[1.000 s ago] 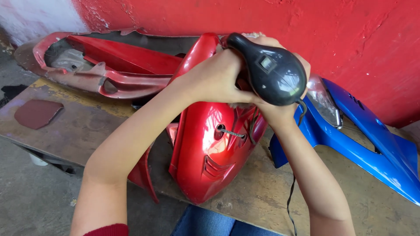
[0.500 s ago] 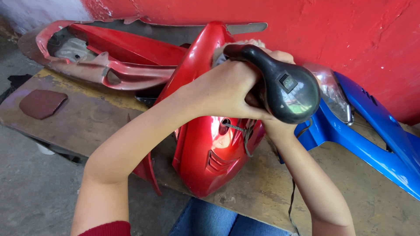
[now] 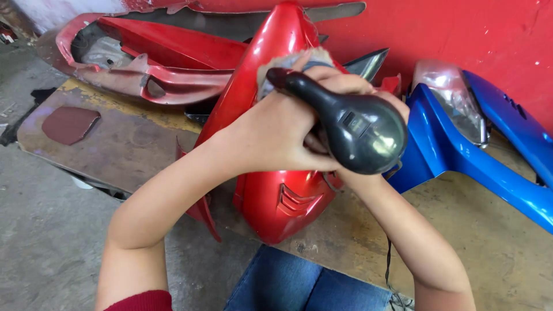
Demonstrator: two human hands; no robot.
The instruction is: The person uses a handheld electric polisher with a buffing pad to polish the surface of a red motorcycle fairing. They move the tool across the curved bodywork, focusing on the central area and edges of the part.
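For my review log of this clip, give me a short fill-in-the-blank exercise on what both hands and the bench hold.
1. Both hands, left hand in front, grip a ____ power tool.
2. The tool is held over a glossy ____ fairing.
3. To the right lies a ____ panel.
4. The parts rest on a worn ____ board.

Missing words: black; red; blue; wooden

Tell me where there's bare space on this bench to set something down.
Two patches are free: the bench lower right, between the red fairing and the blue panel, and the left board between the maroon sanding pad and the fairing. The back, by the red wall, is crowded with stacked red panels.
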